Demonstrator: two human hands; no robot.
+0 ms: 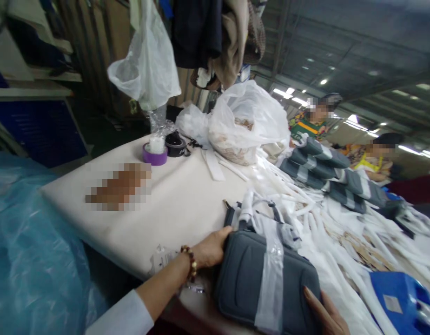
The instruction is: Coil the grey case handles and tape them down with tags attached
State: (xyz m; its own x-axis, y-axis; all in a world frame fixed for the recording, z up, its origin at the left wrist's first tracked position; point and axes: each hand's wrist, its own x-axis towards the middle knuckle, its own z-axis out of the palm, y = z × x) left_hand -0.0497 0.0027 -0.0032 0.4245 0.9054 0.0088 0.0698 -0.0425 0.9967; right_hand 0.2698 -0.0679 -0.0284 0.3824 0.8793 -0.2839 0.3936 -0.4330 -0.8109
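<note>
A dark grey bag (242,274) lies at the near edge of the table, with a strip of clear plastic wrap (271,279) down its front and white wrapping round its handle. My left hand (210,248), with a beaded bracelet at the wrist, grips the bag's upper left side; its fingertips are hidden behind the bag. At the bag's lower right side is my right hand (328,312), partly cut off by the frame edge, its thumb pressed on the front face and the fingers curled along the side.
Rolls of purple tape (155,156) and black tape (175,148) stand near a large plastic sack (249,125). White strips (305,209) cover the right side, below stacked grey bags (322,167). A blue container (396,298) sits lower right; blue plastic (36,242) hangs left. Two people stand behind.
</note>
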